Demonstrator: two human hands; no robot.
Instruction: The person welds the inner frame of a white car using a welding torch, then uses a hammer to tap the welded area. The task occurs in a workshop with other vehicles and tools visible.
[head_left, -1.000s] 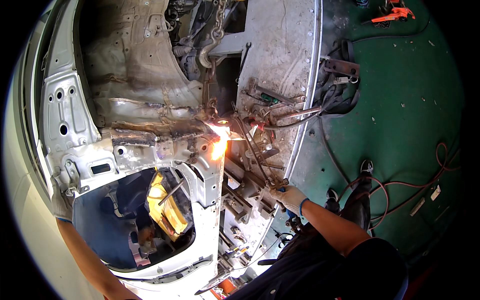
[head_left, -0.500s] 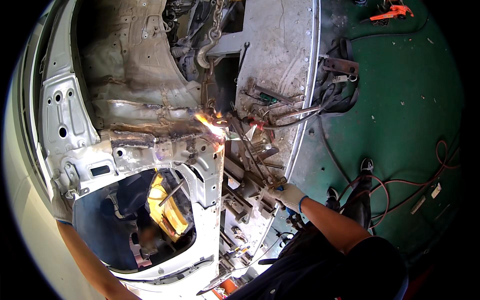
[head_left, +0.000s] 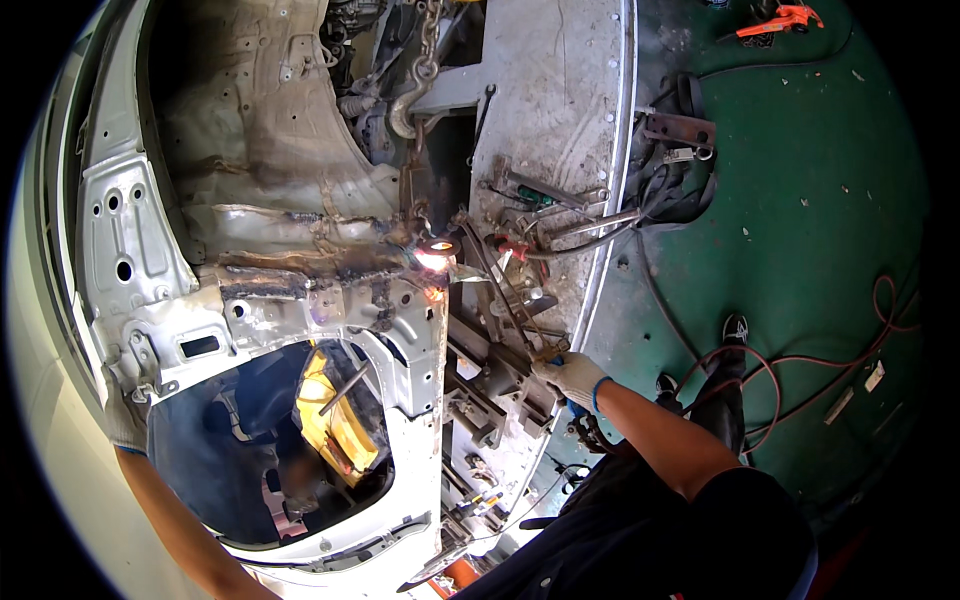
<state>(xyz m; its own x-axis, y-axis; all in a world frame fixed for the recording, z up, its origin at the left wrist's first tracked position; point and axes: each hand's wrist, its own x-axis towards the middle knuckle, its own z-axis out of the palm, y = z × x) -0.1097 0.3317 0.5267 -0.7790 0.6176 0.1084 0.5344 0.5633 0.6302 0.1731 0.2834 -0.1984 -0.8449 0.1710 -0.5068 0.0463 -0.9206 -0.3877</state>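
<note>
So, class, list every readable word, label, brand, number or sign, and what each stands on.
None can be read.
Orange tool on the green floor: any marking is too small to read.
Yellow piece: no legible lettering.
Right hand, gloved: no legible lettering.

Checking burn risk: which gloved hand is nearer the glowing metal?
The right hand, gripping the torch; the left hand is farther off, against the car body.

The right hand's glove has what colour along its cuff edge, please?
The cuff edge is blue; it shows best in the head view.
</note>
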